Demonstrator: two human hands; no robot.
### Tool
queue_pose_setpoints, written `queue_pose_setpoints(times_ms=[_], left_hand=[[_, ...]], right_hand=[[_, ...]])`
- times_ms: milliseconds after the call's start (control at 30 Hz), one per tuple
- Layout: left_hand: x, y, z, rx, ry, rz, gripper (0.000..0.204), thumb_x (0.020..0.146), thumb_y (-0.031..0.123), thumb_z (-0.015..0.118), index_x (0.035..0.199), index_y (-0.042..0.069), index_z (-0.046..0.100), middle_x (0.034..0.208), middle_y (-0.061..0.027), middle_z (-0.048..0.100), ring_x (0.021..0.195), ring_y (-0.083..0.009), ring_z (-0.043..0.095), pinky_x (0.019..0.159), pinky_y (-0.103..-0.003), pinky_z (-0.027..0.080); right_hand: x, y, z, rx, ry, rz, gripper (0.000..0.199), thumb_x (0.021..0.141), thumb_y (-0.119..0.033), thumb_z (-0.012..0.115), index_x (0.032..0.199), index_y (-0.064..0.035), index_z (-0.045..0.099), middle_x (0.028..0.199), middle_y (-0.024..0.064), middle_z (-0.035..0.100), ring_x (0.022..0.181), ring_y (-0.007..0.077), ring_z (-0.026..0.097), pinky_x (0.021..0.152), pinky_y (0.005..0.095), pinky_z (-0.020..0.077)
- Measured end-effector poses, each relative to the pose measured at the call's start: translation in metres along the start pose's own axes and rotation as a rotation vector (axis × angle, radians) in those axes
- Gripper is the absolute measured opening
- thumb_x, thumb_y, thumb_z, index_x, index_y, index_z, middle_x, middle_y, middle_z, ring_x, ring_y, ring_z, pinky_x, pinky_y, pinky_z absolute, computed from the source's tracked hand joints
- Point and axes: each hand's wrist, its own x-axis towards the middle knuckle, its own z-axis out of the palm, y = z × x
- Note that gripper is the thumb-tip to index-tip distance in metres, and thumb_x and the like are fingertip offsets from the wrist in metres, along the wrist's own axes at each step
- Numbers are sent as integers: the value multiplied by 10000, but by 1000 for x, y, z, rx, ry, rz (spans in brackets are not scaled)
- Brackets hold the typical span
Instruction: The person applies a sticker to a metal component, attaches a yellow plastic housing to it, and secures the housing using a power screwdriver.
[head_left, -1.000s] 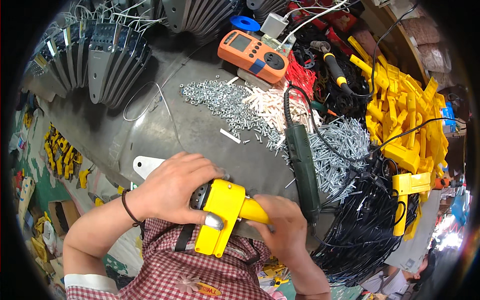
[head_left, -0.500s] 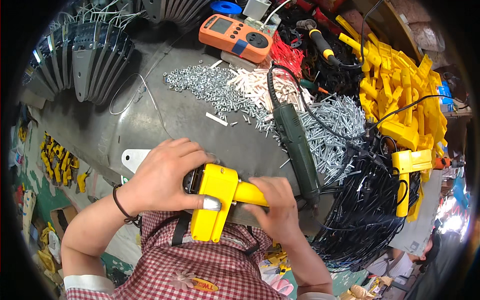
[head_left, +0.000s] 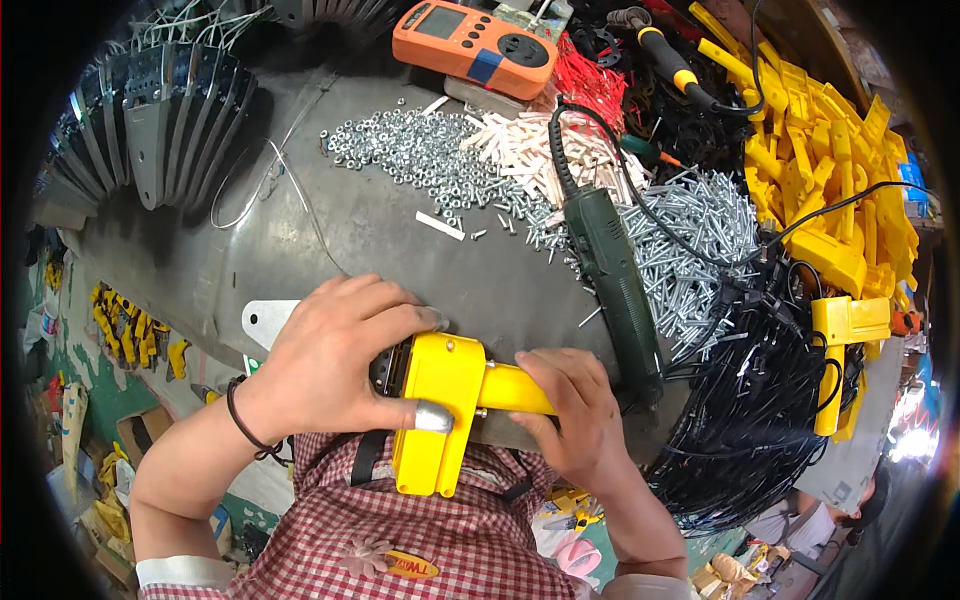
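A yellow plastic T-shaped tool housing (head_left: 437, 400) is held between both hands above the near table edge, its head upright and its handle pointing right. My left hand (head_left: 335, 360) grips the head, fingers over the upper end and a silver-wrapped thumb pressed on the yellow face. The fingers of my right hand (head_left: 575, 410) close round the handle. Dark metal parts show at the head's left side, partly hidden by my left hand. A pale metal plate (head_left: 268, 320) with a hole sticks out beyond that hand; whether it joins the housing is hidden.
A green power screwdriver (head_left: 612, 275) lies right of centre beside loose screws (head_left: 690, 240). Farther back are nuts (head_left: 400, 150), white sleeves (head_left: 515, 150) and an orange meter (head_left: 470, 50). Yellow housings (head_left: 835, 190) and black cables (head_left: 730, 430) pile at right; metal blades (head_left: 150, 120) stand far left.
The view has shifted slightly, moving items at the right farther right in the picture. Both hands and the housing appear a little farther right and lower; the grips look the same.
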Motion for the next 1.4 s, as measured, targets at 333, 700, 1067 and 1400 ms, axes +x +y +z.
queue_pose_setpoints(times_ms=[333, 700, 1067, 1400], left_hand=[[7, 8, -3, 86, -59, 16, 534, 656, 398, 746, 1046, 62, 603, 994, -98, 572, 939, -301, 539, 822, -400, 423], [45, 85, 6, 115, -65, 344, 776, 627, 311, 767, 1268, 20, 442, 1251, -203, 474, 1165, -349, 463, 968, -449, 376], [48, 73, 34, 279, -301, 173, 605, 657, 121, 696, 1216, 25, 488, 988, -94, 557, 885, -258, 561, 793, -383, 423], [58, 75, 41, 281, -264, 243, 372, 673, 149, 698, 1018, 73, 584, 883, -77, 549, 827, -254, 567, 727, -368, 462]], right_hand=[[6, -7, 11, -240, 52, 6, 499, 702, -194, 717, 1137, -44, 524, 932, 85, 513, 871, 261, 527, 741, 383, 441], [6, 13, 7, -282, -37, -153, 272, 708, -157, 657, 928, -43, 546, 838, 99, 592, 726, 251, 624, 620, 359, 528], [-9, 16, -50, 313, 60, 218, 385, 761, -114, 711, 1108, -7, 584, 1087, 179, 592, 997, 339, 583, 880, 374, 456], [-9, 47, -53, 10, 360, 359, 758, 729, -115, 722, 1393, -83, 358, 1186, 178, 519, 1028, 349, 563, 855, 382, 477]])
